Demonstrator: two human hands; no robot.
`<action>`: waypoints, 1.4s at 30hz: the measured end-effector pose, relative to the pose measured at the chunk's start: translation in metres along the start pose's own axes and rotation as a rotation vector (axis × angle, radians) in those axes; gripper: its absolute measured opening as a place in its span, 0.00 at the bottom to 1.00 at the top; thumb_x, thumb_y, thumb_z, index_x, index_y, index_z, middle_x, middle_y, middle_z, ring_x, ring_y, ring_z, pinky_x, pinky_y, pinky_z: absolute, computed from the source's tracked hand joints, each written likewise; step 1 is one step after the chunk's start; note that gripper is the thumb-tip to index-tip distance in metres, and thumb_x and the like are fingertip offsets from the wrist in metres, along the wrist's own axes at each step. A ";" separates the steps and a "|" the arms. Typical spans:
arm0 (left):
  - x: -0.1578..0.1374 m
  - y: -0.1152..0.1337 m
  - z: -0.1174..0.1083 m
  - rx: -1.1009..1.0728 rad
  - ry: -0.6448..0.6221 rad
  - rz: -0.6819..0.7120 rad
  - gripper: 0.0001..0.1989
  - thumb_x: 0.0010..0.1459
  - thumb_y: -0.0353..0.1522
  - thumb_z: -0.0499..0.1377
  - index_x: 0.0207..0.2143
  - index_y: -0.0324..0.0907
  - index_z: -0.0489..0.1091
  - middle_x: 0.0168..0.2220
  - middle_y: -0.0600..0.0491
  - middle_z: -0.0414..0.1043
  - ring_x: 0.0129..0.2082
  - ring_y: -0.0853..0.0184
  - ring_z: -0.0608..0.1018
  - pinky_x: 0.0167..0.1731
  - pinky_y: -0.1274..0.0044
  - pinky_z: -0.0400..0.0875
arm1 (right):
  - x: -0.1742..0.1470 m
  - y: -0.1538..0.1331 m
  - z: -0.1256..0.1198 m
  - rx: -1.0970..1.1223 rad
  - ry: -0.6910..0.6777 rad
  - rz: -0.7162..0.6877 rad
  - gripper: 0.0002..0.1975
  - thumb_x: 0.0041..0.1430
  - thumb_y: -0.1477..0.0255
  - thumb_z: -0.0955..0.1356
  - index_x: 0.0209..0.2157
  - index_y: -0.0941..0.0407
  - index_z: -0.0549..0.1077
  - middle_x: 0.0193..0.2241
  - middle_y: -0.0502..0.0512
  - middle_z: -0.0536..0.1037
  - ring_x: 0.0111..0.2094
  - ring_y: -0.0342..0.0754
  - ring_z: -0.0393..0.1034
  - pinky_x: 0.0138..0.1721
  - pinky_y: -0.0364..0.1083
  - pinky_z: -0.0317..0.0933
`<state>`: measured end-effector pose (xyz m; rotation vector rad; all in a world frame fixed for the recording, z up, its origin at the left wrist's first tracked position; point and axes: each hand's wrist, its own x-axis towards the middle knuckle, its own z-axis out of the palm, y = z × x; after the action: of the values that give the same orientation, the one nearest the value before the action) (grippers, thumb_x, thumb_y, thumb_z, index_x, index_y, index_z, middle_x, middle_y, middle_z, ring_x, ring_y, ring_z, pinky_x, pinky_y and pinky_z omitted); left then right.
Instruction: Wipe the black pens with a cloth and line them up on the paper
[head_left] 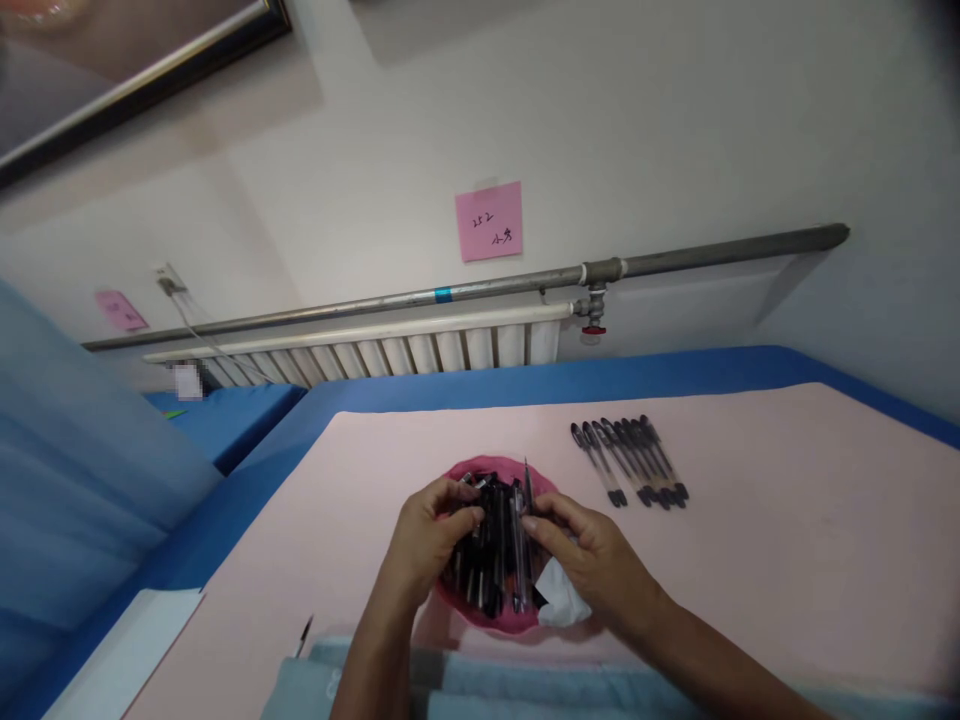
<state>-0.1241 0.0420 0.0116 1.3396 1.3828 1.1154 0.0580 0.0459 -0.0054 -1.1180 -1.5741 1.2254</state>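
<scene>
A pink bowl (517,627) with a wavy rim holds a heap of dark pens (495,550). Over its left side is my left hand (431,530), thumb and forefinger bent close together; whatever lies between them is too small to make out. My right hand (596,555), at the bowl's right side, pinches a slim pen (527,485) upright with its thin tip pointing up. Below that hand, a crumpled white piece (562,597) lies over the bowl's right rim. Farther back to the right, several capped pens (626,455) lie side by side in a slanted row.
A pink sheet (787,530) covers the blue padded surface (525,382). Near me lie folded light-blue cloth (525,685), a single pen (304,635) and white paper (124,655). A radiator (450,350) and pipe (375,303) run along the wall. A blue curtain (82,480) hangs left.
</scene>
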 end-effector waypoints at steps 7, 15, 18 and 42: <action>-0.004 0.009 -0.001 -0.595 -0.084 -0.133 0.11 0.41 0.27 0.65 0.29 0.38 0.68 0.27 0.55 0.73 0.28 0.72 0.74 0.33 0.79 0.66 | -0.001 -0.004 0.001 0.099 -0.003 0.021 0.08 0.52 0.65 0.66 0.25 0.55 0.69 0.22 0.47 0.71 0.26 0.44 0.65 0.29 0.43 0.60; -0.008 0.011 0.015 -0.369 -0.179 -0.186 0.12 0.41 0.28 0.63 0.31 0.37 0.69 0.26 0.55 0.71 0.24 0.72 0.74 0.26 0.78 0.70 | 0.002 -0.017 -0.002 0.633 0.183 0.206 0.10 0.46 0.65 0.70 0.30 0.55 0.69 0.18 0.47 0.73 0.14 0.40 0.60 0.16 0.40 0.52; -0.009 0.011 0.017 -0.368 -0.201 -0.189 0.10 0.42 0.28 0.63 0.30 0.37 0.68 0.24 0.56 0.71 0.24 0.72 0.74 0.27 0.78 0.70 | 0.003 -0.019 -0.004 0.678 0.225 0.192 0.11 0.45 0.66 0.70 0.30 0.55 0.68 0.18 0.46 0.73 0.11 0.38 0.56 0.14 0.39 0.49; -0.008 0.012 0.017 -0.387 -0.174 -0.232 0.14 0.39 0.33 0.67 0.29 0.37 0.70 0.25 0.54 0.72 0.25 0.69 0.75 0.29 0.75 0.70 | 0.003 -0.015 -0.006 0.555 0.205 0.190 0.10 0.47 0.65 0.69 0.31 0.54 0.69 0.18 0.47 0.75 0.15 0.42 0.63 0.18 0.41 0.55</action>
<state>-0.1047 0.0345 0.0197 0.9478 1.0960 1.0201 0.0604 0.0481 0.0101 -0.9965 -0.9056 1.4996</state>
